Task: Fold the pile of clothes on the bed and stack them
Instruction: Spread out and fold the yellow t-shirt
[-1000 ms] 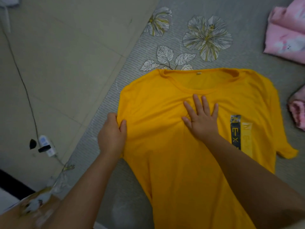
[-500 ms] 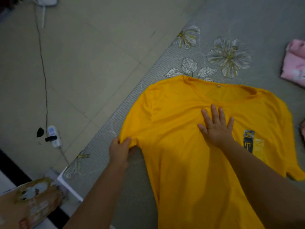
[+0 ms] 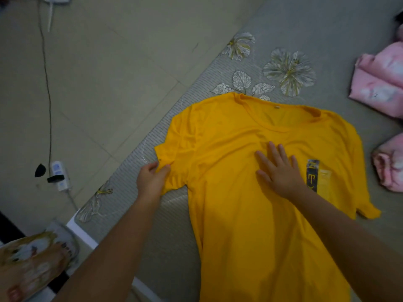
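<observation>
Left hand has pulled the yellow shirt sleeve out flat, pinching it, right hand flat mid-frame; folding probably next.

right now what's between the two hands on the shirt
In the head view, only wrinkled fabric of the yellow t-shirt lies between the left hand, pinching its sleeve, and the right hand, flat on its chest.

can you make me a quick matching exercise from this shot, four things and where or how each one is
Things:
1. left hand
2. right hand
3. yellow t-shirt
4. pink clothes

States:
a. lying at the bed's right edge of view
b. pinching a sleeve
c. pressed flat on the chest
d. spread out on the grey bed cover

Pairs: 1-b, 2-c, 3-d, 4-a
</observation>
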Action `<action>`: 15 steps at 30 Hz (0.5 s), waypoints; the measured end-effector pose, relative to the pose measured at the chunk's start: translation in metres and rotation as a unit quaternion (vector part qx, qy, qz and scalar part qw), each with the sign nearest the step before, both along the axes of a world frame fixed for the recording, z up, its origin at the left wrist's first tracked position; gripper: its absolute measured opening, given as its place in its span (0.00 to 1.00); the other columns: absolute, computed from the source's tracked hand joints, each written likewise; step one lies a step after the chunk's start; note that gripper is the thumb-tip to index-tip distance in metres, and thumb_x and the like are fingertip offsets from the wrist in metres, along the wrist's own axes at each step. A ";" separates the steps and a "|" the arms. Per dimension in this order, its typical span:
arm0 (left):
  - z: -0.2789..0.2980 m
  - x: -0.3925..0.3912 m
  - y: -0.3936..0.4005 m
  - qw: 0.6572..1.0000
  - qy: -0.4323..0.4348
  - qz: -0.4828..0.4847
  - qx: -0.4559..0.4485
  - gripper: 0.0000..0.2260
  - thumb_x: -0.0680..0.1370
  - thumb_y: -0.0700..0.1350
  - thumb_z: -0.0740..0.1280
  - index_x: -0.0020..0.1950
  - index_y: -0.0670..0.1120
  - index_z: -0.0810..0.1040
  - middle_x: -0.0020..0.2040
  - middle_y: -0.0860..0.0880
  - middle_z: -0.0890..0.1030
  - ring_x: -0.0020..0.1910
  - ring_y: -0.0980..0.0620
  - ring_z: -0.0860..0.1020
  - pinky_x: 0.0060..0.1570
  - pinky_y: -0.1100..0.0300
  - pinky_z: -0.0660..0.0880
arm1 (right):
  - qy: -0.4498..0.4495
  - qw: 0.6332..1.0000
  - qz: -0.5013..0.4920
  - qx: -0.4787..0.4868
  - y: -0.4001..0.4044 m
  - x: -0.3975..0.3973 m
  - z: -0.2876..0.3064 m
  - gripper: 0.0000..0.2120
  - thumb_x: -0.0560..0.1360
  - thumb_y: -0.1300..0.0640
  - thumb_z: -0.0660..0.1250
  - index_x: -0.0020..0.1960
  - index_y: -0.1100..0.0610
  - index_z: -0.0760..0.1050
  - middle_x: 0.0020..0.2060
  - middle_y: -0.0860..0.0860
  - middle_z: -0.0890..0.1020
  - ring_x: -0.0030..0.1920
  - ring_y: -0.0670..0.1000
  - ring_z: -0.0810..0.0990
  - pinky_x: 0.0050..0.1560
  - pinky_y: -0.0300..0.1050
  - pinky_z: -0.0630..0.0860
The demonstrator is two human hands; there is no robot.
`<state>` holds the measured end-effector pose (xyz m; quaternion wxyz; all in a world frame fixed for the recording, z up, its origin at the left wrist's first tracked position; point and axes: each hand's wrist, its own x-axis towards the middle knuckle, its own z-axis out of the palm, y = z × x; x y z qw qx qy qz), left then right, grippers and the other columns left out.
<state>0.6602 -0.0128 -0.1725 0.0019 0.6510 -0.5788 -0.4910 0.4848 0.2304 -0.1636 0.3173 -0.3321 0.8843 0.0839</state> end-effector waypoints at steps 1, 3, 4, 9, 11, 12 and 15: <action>0.000 -0.003 -0.002 1.000 -0.006 -0.028 0.001 0.21 0.73 0.45 0.70 0.62 0.38 0.73 0.60 0.40 0.76 0.58 0.44 0.75 0.51 0.59 0.69 | -0.007 1.000 0.008 -0.002 0.000 0.009 0.000 0.44 0.60 0.30 0.17 0.73 0.44 0.36 0.74 0.53 0.35 0.74 0.56 0.36 0.72 0.59 0.43; -0.002 -0.011 -0.005 0.994 -0.038 -0.089 -0.042 0.18 0.74 0.47 0.69 0.58 0.37 0.75 0.57 0.39 0.77 0.56 0.43 0.75 0.51 0.56 0.69 | -0.023 1.000 0.007 -0.002 0.004 0.028 -0.004 0.52 0.50 0.31 0.10 0.72 0.45 0.33 0.73 0.53 0.34 0.74 0.56 0.34 0.72 0.58 0.41; -0.001 -0.016 -0.005 0.990 -0.046 -0.117 -0.070 0.15 0.75 0.46 0.68 0.55 0.36 0.75 0.54 0.38 0.78 0.54 0.43 0.76 0.49 0.56 0.69 | -0.027 1.000 0.003 -0.003 0.006 0.037 -0.008 0.52 0.50 0.32 0.09 0.71 0.45 0.33 0.72 0.52 0.32 0.74 0.56 0.34 0.71 0.59 0.40; 0.024 -0.051 0.011 0.967 0.077 -0.157 -0.185 0.17 0.79 0.40 0.61 0.31 0.47 0.60 0.30 0.49 0.64 0.38 0.50 0.65 0.34 0.58 0.53 | -0.054 0.990 -0.092 -0.090 0.023 0.057 -0.013 0.27 0.77 0.38 0.39 0.73 0.46 0.41 0.71 0.49 0.33 0.74 0.54 0.35 0.71 0.53 0.37; 0.038 -0.071 0.038 0.942 0.132 -0.218 -0.219 0.12 0.79 0.41 0.61 0.36 0.45 0.64 0.33 0.44 0.70 0.37 0.49 0.68 0.34 0.58 0.55 | -0.053 0.981 -0.146 -0.117 0.041 0.060 -0.011 0.26 0.80 0.48 0.53 0.74 0.49 0.46 0.74 0.52 0.40 0.75 0.54 0.39 0.72 0.49 0.39; 0.043 -0.080 0.056 0.925 0.128 -0.284 -0.216 0.08 0.78 0.43 0.62 0.40 0.44 0.68 0.37 0.39 0.74 0.39 0.46 0.71 0.35 0.57 0.56 | -0.050 0.977 -0.165 -0.125 0.053 0.062 -0.009 0.26 0.80 0.50 0.55 0.74 0.50 0.47 0.75 0.53 0.43 0.75 0.54 0.40 0.72 0.48 0.40; 0.039 -0.095 0.109 0.832 -0.008 -0.537 -0.136 0.23 0.77 0.55 0.61 0.65 0.41 0.68 0.59 0.37 0.75 0.58 0.40 0.73 0.51 0.53 0.68 | -0.053 0.962 -0.224 -0.149 0.084 0.067 0.003 0.26 0.79 0.52 0.56 0.73 0.56 0.53 0.75 0.56 0.48 0.75 0.55 0.45 0.72 0.45 0.45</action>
